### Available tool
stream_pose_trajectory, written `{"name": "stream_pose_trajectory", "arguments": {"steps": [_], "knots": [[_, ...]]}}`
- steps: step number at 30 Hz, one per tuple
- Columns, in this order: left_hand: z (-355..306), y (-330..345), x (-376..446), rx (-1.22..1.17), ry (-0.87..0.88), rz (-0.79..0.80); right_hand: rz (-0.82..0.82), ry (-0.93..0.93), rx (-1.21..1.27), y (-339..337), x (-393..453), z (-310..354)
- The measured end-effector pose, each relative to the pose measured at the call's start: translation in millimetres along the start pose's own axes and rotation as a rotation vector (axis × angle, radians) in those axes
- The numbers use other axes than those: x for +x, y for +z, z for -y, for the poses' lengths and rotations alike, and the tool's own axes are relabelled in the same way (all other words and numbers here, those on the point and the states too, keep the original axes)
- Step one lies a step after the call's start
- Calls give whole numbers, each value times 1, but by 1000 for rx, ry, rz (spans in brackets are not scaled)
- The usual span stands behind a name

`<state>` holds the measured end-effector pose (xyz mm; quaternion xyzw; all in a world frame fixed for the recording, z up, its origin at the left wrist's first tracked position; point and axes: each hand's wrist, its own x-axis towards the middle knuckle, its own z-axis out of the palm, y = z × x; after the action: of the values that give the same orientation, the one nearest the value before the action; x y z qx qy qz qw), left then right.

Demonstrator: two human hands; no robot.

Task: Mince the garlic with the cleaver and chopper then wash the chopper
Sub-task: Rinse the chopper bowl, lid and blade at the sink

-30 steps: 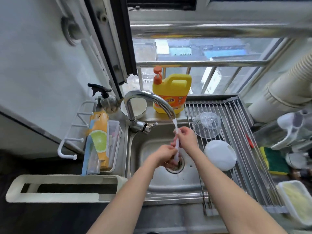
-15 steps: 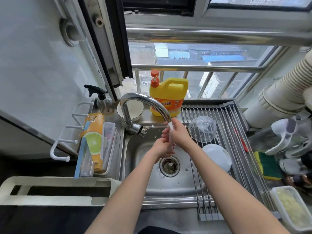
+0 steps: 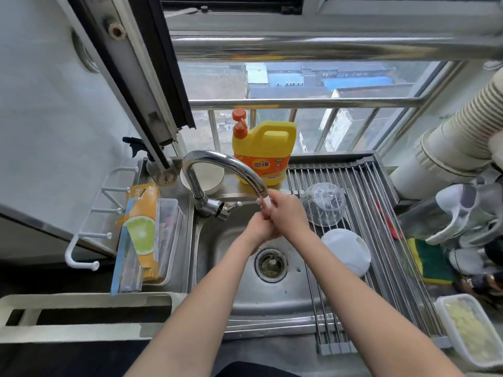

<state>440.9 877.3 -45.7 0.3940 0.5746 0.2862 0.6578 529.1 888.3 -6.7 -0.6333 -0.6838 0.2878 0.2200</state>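
1. Both hands meet under the tap point(image 3: 226, 172) spout, over the sink point(image 3: 245, 292) in the middle of the frame.
2. The right hand point(image 3: 288, 213) grasps a small white chopper part point(image 3: 266, 204) right at the spout; the left hand point(image 3: 258, 227) curls round its lower end.
3. Right of the hands, a clear bowl point(image 3: 324, 204) and a white lid point(image 3: 347, 251) lie on the drying rack point(image 3: 386, 262).
4. A yellow soap bottle point(image 3: 262, 153) stands behind the tap.
5. A tub of minced garlic point(image 3: 471, 331) sits at lower right.
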Motion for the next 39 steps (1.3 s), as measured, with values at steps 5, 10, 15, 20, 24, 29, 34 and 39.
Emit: {"name": "stream_pose_trajectory", "arguments": {"steps": [5,10,15,20,24,29,34,39], "knots": [[9,0,13,63,10,-126,63,32,134,1,4,-12],[16,-7,20,106,-44,-147,-40,44,207,-3,0,-27],[17,-15,23,77,-51,-137,-161,184,363,-7,-8,-34],[17,-25,17,13,-21,-109,-285,413,634,-15,-16,-57],[7,-19,3,91,-166,161,-356,585,637,-30,-38,-87],[16,8,-12,263,-300,362,-213,607,220,-40,-86,-131],[38,46,-22,417,-271,415,-240,692,222,-43,-135,-147],[60,69,-26,565,-231,388,-274,830,338,-35,-161,-159]]}}
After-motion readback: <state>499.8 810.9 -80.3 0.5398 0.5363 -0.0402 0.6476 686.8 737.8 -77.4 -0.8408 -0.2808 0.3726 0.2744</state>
